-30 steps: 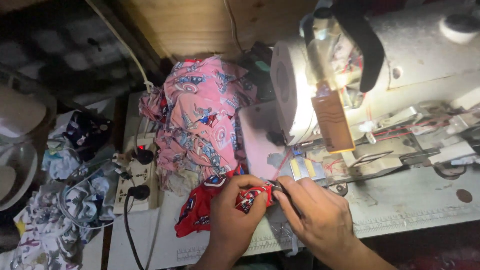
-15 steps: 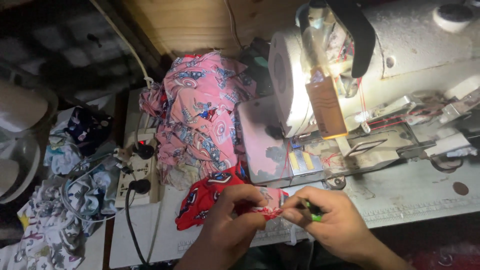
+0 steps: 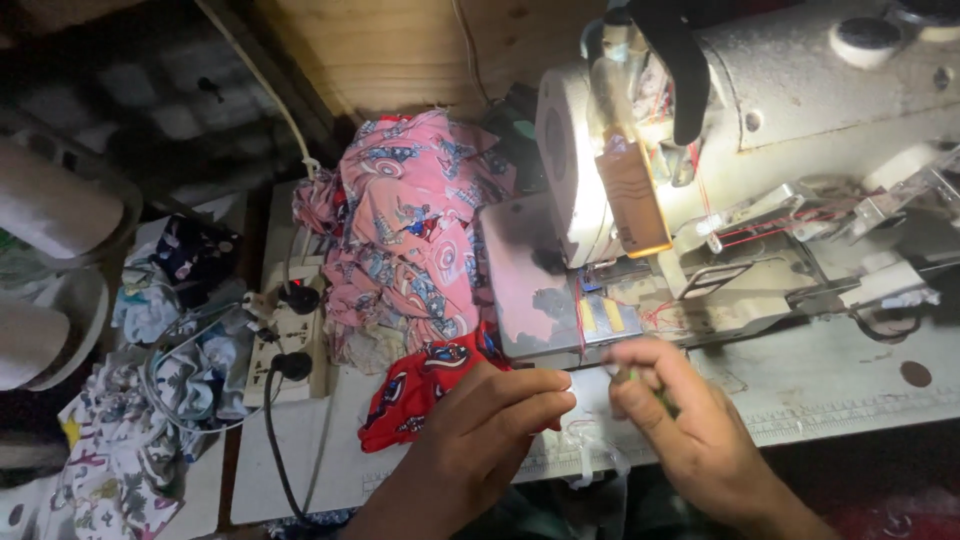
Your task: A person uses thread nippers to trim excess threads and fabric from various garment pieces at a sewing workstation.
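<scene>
Hands apart now: left hand (image 3: 490, 425) covers red cloth (image 3: 415, 390), right hand (image 3: 690, 430) drawn away w/ green tool (image 3: 645, 385).

One label only: an orange-brown rectangular tag (image 3: 632, 200) is hanging off the front of the sewing machine head (image 3: 800, 110), catching the lamp light, tilting slightly, lower edge sitting just above the machine bed. Print on it is too blurred to make out. No packages, signs or screens showing.

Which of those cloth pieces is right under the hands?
The red cloth, under the left hand. The pink pile lies farther back; the pale prints lie far left.
</scene>
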